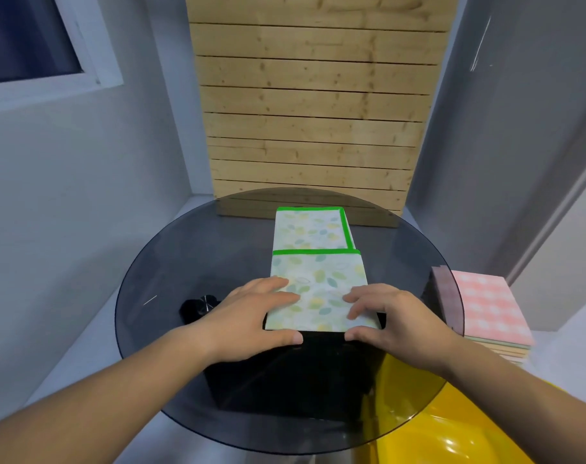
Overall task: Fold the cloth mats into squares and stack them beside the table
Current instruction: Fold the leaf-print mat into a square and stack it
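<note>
Lying at the middle of the round smoked-glass table, the white leaf-printed cloth mat with a bright green border is partly folded, with a near flap laid over it. The left hand rests at the mat's 7 o'clock corner, fingers straight and flat on top. The right hand sits at 5 o'clock, bent fingertips on the cloth; whether it pinches the fold cannot be told. A stack of folded mats topped by pink check stands at 3 o'clock, beside the table.
</note>
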Demonstrator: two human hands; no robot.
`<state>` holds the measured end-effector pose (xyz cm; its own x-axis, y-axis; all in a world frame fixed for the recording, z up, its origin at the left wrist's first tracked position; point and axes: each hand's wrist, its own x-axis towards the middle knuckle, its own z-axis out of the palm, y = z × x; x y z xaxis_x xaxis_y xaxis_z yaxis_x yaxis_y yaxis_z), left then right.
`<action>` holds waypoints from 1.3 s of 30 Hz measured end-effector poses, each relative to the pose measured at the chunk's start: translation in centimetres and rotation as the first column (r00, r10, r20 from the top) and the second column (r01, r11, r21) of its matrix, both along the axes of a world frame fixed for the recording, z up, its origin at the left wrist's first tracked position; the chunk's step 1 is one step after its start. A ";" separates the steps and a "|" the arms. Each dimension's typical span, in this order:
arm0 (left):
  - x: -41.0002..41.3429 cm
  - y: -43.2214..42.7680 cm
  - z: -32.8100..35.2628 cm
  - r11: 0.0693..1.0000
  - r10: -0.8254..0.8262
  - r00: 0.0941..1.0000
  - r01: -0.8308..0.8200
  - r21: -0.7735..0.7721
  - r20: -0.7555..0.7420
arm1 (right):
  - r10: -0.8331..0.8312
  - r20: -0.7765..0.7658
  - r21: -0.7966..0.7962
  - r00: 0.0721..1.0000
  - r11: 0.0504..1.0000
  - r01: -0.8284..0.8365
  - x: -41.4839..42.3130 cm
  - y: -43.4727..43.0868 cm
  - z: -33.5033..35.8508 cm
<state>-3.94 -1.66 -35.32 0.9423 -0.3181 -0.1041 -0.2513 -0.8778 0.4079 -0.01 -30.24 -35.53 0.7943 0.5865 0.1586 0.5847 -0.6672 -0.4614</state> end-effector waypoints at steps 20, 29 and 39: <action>-3.1 0.3 2.7 0.995 0.000 1.000 -0.001 -0.096 -0.011 | -0.013 0.133 0.276 0.991 0.961 -0.025 -3.2 0.3 2.6; -3.4 0.7 3.3 0.900 0.140 0.990 -0.121 -0.418 0.014 | -0.103 -0.017 0.549 0.994 0.830 0.096 -3.4 1.9 7.6; -0.1 -0.1 2.3 0.733 0.273 0.951 -0.304 -0.609 -0.147 | -0.083 -0.483 0.672 0.871 0.603 0.430 0.8 3.2 6.1</action>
<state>-4.06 -1.81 -33.04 0.9988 -0.0408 -0.0257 0.0042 -0.4577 0.8891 0.74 -27.08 -29.42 0.9819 0.1617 0.0989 0.1137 -0.0851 -0.9899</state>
